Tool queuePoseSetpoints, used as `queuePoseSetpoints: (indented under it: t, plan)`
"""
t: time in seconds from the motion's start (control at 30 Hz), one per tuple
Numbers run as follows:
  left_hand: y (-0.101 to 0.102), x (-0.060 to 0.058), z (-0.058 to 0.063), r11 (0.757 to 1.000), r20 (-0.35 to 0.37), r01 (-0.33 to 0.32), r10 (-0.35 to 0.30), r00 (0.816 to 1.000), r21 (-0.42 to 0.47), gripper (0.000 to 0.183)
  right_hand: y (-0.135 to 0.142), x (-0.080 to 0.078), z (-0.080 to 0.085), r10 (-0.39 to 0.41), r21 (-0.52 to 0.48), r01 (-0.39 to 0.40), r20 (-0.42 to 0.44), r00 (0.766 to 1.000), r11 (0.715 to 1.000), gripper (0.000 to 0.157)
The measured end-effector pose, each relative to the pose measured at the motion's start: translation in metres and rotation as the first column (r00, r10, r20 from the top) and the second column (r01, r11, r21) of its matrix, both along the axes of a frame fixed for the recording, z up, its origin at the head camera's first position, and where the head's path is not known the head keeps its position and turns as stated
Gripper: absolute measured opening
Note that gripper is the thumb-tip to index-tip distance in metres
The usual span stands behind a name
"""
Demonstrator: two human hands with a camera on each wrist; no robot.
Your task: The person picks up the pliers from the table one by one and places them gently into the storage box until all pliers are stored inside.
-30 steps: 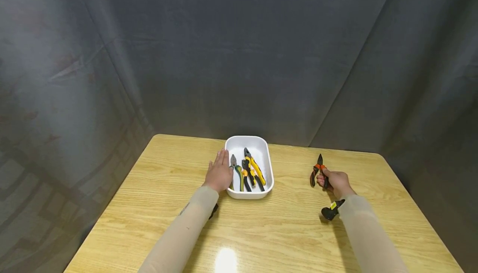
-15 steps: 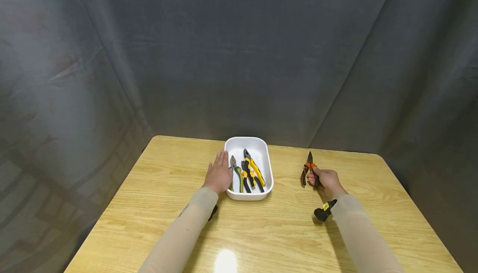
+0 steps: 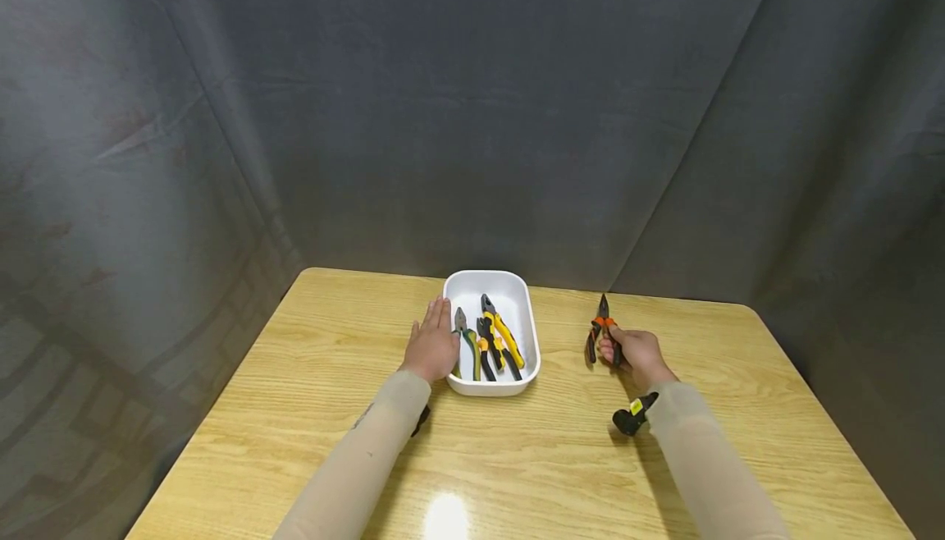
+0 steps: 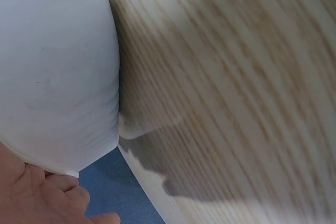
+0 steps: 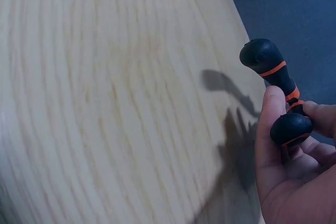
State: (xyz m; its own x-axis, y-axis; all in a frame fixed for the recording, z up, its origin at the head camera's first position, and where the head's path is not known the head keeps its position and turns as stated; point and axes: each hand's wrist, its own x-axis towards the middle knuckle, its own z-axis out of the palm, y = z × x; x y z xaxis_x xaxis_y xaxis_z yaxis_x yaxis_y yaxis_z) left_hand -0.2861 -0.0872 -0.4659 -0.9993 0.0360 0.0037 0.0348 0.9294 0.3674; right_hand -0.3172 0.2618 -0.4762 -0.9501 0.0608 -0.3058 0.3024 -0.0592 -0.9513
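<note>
My left hand (image 3: 430, 350) rests with straight fingers on the left edge of a white plastic tray (image 3: 490, 390). In the left wrist view, its fingers lie at the rim of the tray (image 4: 63, 66). Inside the tray are green-and-yellow pliers (image 3: 472, 347), yellow-and-black pliers (image 3: 508, 338) and another tool with black and orange handles (image 3: 485, 351). To the right of the tray, my right hand (image 3: 636, 356) grips long-nose pliers (image 3: 603, 310) by one black-and-orange handle, tips pointing away. The right wrist view shows both handle ends of these pliers (image 5: 262, 56) above the table, casting a shadow.
The wooden table (image 3: 325, 409) reaches to a grey cloth backdrop (image 3: 472, 130) behind and at both sides. A black wrist camera (image 3: 630, 420) hangs under the right wrist. Wood surface lies between the tray and the right hand.
My right hand has moved left, toward the tray, and slightly farther away with the long-nose pliers in its grip. The left hand and tray have stayed in place.
</note>
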Motion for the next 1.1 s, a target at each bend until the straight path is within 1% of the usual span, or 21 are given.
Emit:
queuePoseSetpoints:
  t: [0.27,0.4,0.67,0.73,0.83,0.9,1.1]
  plan:
    - [-0.002,0.003,0.001,1.0,-0.009,0.003,-0.003,1.0,0.009,0.063,-0.007,0.001,0.006,0.03,0.05,-0.028,-0.04,0.999,0.998,0.046]
    - [-0.002,0.003,0.001,1.0,-0.011,0.007,-0.007,1.0,0.014,0.063,-0.012,0.003,0.012,0.048,0.033,-0.046,-0.051,0.998,0.998,0.047]
    - [-0.001,0.004,0.003,1.0,-0.007,0.003,-0.003,1.0,0.023,0.063,-0.022,0.005,0.022,0.055,0.004,-0.055,-0.07,0.996,0.998,0.04]
    - [-0.002,0.003,0.001,1.0,-0.011,0.001,0.0,1.0,0.024,0.064,-0.024,0.005,0.023,0.068,-0.001,-0.068,-0.073,0.995,0.998,0.039]
    - [-0.003,0.002,-0.001,1.0,-0.016,0.0,0.001,1.0,0.023,0.064,-0.029,0.004,0.024,0.06,-0.004,-0.06,-0.071,0.996,0.998,0.039]
    - [-0.003,0.001,-0.002,1.0,-0.02,0.002,-0.002,1.0,0.025,0.064,-0.031,0.004,0.024,0.07,-0.001,-0.07,-0.07,0.995,0.998,0.04]
    - [-0.003,-0.001,-0.005,0.999,-0.021,-0.004,0.004,1.0,0.032,0.064,-0.037,0.002,0.024,0.077,-0.037,-0.08,-0.081,0.994,0.996,0.042]
